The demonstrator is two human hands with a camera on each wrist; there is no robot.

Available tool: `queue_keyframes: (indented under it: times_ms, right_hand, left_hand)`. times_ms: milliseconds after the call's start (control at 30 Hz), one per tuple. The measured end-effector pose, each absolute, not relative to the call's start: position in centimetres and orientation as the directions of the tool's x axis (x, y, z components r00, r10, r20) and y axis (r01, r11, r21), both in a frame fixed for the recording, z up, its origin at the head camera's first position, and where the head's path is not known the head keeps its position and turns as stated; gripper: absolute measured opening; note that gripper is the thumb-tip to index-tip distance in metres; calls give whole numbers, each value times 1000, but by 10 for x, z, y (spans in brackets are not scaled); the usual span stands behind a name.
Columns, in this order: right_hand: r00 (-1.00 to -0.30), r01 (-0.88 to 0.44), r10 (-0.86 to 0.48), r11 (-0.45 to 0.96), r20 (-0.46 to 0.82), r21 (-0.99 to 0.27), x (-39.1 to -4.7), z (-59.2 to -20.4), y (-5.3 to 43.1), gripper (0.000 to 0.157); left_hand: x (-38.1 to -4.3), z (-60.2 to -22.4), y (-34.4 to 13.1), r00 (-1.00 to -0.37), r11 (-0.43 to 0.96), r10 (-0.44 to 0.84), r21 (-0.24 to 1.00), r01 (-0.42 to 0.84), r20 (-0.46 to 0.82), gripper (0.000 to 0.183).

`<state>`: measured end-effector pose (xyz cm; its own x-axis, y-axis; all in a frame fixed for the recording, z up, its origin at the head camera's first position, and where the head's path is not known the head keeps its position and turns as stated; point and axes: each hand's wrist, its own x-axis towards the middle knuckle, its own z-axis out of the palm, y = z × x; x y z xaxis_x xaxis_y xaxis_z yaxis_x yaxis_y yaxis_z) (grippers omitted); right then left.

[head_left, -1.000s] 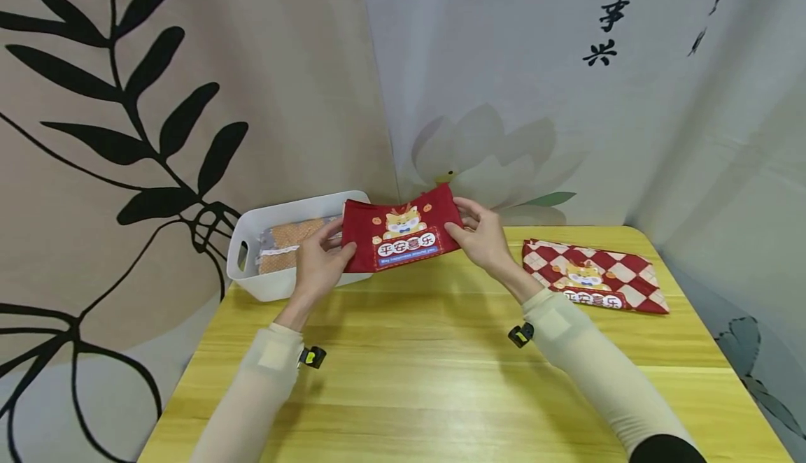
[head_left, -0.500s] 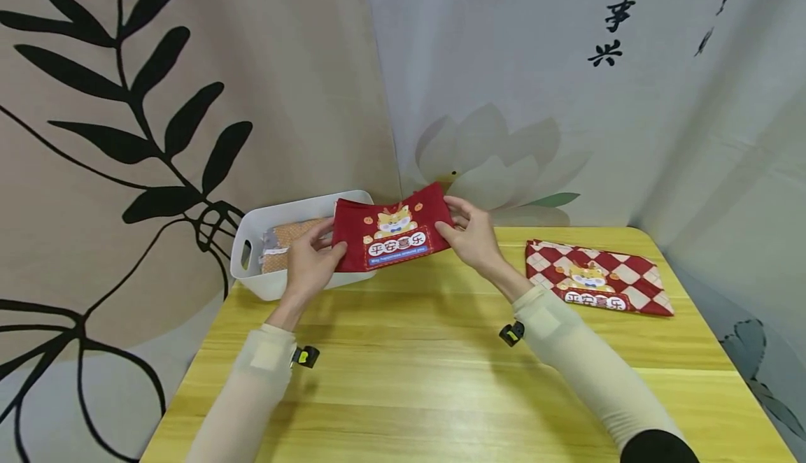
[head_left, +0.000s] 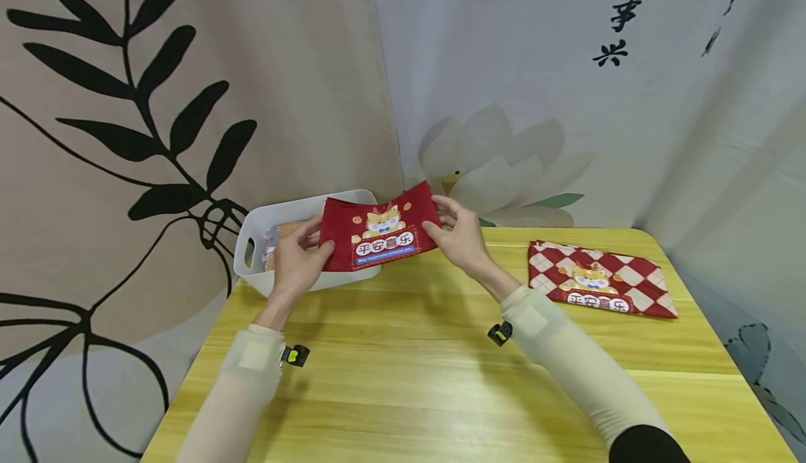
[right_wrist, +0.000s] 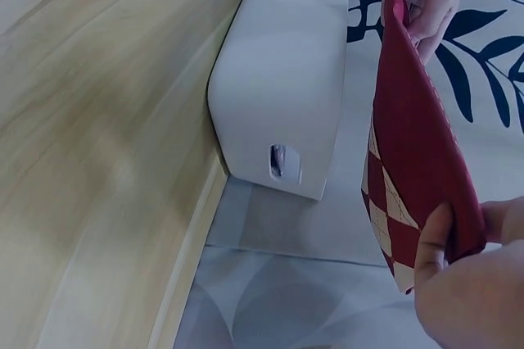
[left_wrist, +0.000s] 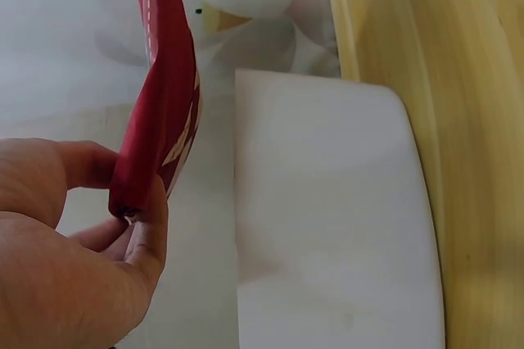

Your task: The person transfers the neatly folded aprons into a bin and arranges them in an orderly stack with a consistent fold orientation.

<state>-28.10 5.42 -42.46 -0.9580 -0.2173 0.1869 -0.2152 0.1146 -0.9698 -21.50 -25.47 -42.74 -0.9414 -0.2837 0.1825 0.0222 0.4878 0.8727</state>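
Note:
Both hands hold up a folded red cloth piece with a cartoon dog and printed lettering, slightly tilted, in the head view. My left hand pinches its left end between thumb and fingers. At the other end, my right hand grips the edge, thumb on the printed face. The left wrist view has the cloth edge-on, doubled over between the fingers. A red-and-cream checkered back shows on the cloth in the right wrist view. Behind it, partly hidden, stands a white plastic bin at the table's back left.
A folded checkered cloth piece with a similar dog print lies on the wooden table at the right. Inside the bin is a clear-wrapped orange-brown item, mostly covered by the left hand and the cloth. Printed curtains hang right behind the table.
Both hands and the red cloth have shifted left in the head view, covering more of the bin's contents. The background has slid slightly right. Both grips are the same.

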Motion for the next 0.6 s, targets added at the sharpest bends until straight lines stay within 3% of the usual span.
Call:
queue_keyframes:
  times_ms: [600]
  right_hand:
    - [-945, -245, -250, 112, 212, -963, -279, -423, 21, 59]
  left_hand:
    - [-203, -419, -283, -928, 526, -327, 850, -21, 179, 56]
